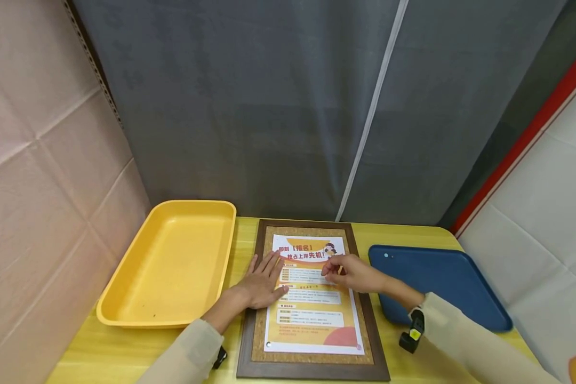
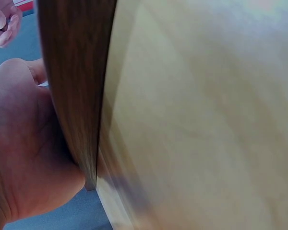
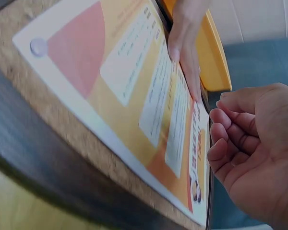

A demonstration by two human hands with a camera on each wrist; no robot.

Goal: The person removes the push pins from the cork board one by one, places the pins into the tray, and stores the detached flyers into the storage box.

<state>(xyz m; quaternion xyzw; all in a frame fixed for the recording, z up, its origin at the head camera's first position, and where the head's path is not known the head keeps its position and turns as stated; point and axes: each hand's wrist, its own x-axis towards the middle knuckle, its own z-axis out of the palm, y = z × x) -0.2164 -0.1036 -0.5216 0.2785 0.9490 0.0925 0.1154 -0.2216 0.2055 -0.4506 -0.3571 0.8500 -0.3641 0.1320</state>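
Note:
A printed poster lies on a cork board with a dark wooden frame. Round pins sit at its two lower corners, a clear pin showing close up in the right wrist view. My left hand rests flat on the poster's left side, fingers spread and straight; its heel lies over the frame's left edge. Above the poster's upper right part hovers my right hand, fingers curled and thumb near the index finger. No object shows between those fingertips, though the inside of the curl is partly hidden.
To the left of the board stands a yellow tray. A dark blue tray lies at the right on the yellow wood-grain table. Behind the table hangs a grey curtain, with pale panels on both sides.

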